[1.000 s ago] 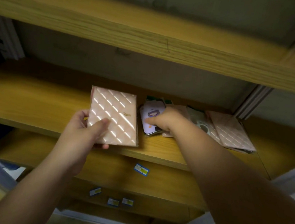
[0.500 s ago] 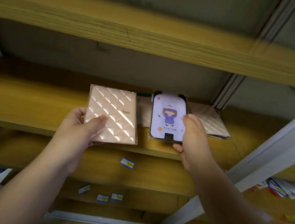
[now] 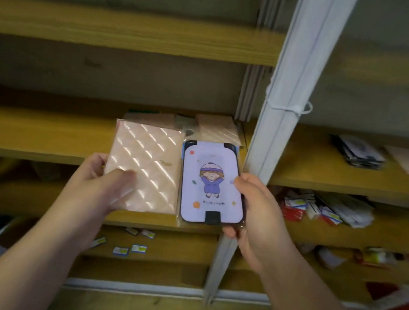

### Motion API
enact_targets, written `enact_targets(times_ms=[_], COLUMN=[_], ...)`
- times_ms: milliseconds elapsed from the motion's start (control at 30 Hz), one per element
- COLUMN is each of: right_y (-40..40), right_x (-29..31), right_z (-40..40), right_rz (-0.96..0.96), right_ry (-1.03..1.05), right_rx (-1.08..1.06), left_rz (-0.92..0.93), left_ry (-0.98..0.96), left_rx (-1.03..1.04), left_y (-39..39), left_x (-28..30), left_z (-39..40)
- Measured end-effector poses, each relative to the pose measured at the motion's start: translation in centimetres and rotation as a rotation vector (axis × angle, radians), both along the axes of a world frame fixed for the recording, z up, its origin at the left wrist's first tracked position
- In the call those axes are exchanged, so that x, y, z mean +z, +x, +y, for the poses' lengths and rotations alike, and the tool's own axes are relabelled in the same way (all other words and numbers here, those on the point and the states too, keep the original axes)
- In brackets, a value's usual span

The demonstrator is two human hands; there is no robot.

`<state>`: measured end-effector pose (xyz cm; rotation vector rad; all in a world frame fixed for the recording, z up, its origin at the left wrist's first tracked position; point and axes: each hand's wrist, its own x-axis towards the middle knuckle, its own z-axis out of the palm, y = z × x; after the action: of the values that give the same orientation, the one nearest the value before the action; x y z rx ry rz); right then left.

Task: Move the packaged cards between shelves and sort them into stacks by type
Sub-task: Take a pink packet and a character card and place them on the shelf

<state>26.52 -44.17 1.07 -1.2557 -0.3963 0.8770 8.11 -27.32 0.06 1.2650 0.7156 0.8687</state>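
Two hands up, each gripping a packet: left hand (image 3: 102, 188) pinches the pink quilted card pack (image 3: 145, 168), thumb across its front, fingers behind; right hand (image 3: 255, 212) curls round the edge of the purple cartoon card pack (image 3: 211, 184). Both packs sit side by side, just touching, before the middle shelf (image 3: 33, 134), where more pink packs (image 3: 214, 129) lie behind. Right of the white upright post (image 3: 289, 88), a dark stack (image 3: 358, 152) rests on the neighbouring shelf.
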Motion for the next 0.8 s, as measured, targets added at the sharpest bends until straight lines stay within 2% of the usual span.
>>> enact_targets(times_ms=[167,400,567,800], right_y=[2.8,9.5,13.7,18.9], right_x=[0.4,1.3,1.0,0.2], right_z=[-9.7,-20.8,-25.8,-30.7], right_rz=[-0.012,0.008,0.001,-0.049], right_ry=[0.007,-0.043,-0.109,-0.194], right_rx=[0.013,-0.213,-0.349,-0.387], left_rz=[-0.034,0.011,0.046,0.116], left_ry=[0.018,-0.018,-0.05,-0.076], left_rx=[-0.015,-0.147,-0.224,-0.26], left_y=[2.2,9.0,15.2,23.5], left_x=[-0.1,-0.4,0.1,0.2], left_z=[-8.1,-17.4,-21.2,-26.1])
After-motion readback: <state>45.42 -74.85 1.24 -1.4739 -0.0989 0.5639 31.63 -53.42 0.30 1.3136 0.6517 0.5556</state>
